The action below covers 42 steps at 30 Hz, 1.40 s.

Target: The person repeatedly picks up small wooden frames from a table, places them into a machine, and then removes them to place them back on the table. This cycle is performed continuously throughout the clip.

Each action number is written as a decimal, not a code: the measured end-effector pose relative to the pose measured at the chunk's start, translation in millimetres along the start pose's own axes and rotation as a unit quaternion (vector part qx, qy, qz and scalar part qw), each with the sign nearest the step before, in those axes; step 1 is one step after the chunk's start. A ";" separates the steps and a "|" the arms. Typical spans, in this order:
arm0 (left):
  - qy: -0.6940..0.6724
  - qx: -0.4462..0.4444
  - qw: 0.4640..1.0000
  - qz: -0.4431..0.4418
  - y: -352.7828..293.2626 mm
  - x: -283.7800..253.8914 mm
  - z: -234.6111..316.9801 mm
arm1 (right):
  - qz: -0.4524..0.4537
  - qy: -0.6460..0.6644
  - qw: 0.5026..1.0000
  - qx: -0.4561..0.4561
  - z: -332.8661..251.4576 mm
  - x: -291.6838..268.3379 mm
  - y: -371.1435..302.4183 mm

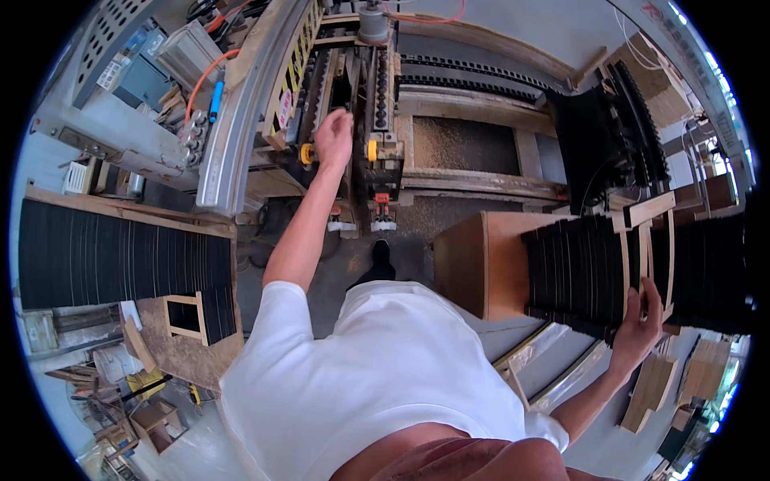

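Observation:
My left hand (pixel 334 138) is stretched forward over the woodworking machine (pixel 381 88), between its two rails and near a yellow knob (pixel 307 153). Its fingers are curled closed; whatever may be in them is hidden. Out to the right, my right hand (pixel 640 322) has thumb and fingers around a bar of a pale wooden frame (pixel 626 272). That frame stands at a long row of black panels (pixel 573 276), packed on edge on a brown wooden stand (pixel 485 264). A second yellow knob (pixel 371 151) sits right of my left hand.
Another row of black panels (pixel 120 256) lies on the left bench (pixel 188 357), beside a small wooden frame (pixel 186 315). A metal beam (pixel 228 144) stands at the front left. Sawdust (pixel 449 144) covers the floor inside the machine's frame. Boards (pixel 650 389) are stacked at lower right.

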<state>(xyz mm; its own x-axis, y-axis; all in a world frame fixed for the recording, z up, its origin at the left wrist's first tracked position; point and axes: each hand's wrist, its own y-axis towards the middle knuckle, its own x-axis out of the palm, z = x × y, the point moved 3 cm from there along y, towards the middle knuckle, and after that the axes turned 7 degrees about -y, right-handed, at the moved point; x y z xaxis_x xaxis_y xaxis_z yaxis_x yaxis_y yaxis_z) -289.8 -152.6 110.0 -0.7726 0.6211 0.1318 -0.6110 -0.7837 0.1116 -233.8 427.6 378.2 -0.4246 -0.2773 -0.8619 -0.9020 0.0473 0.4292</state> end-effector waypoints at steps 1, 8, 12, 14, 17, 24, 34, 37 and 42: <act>-0.035 -0.031 0.999 0.005 28.4 4.9 -3.6 | 0.006 0.000 0.999 -0.032 -15.1 -0.3 0.7; -0.163 -0.209 0.964 0.036 203.7 40.0 -53.3 | -0.017 -0.004 0.977 -0.212 -123.0 32.9 17.4; -0.231 -0.263 0.935 0.054 274.6 55.1 -80.9 | -0.059 0.038 0.967 -0.245 -178.3 61.9 25.6; -0.264 -0.262 0.925 0.075 299.1 58.3 -94.1 | -0.081 0.060 0.960 -0.262 -194.6 81.4 29.5; -0.320 -0.251 0.906 0.120 323.7 54.9 -106.7 | -0.099 0.077 0.952 -0.280 -221.4 110.5 38.1; -0.336 -0.226 0.900 0.161 241.7 43.4 -94.2 | -0.135 0.135 0.896 -0.401 -291.0 207.5 75.9; -0.384 -0.216 0.897 -0.029 67.0 6.9 -58.2 | -0.134 0.240 0.777 -0.566 -432.8 384.7 94.7; -0.405 -0.197 0.892 -0.025 67.2 9.3 -66.7 | -0.148 0.219 0.764 -0.589 -444.0 407.6 91.2; -0.478 -0.190 0.856 0.049 66.0 19.6 -64.0 | -0.189 0.220 0.762 -0.578 -447.1 419.1 93.8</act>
<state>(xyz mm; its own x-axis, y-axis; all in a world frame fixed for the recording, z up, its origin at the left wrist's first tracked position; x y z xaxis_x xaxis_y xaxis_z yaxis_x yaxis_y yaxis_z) -356.3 -192.5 57.0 -0.4401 0.1313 0.8883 -0.7034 -0.6653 -0.2502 -461.3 -113.2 178.0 0.1461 -0.3690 -0.9179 -0.1731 -0.9230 0.3436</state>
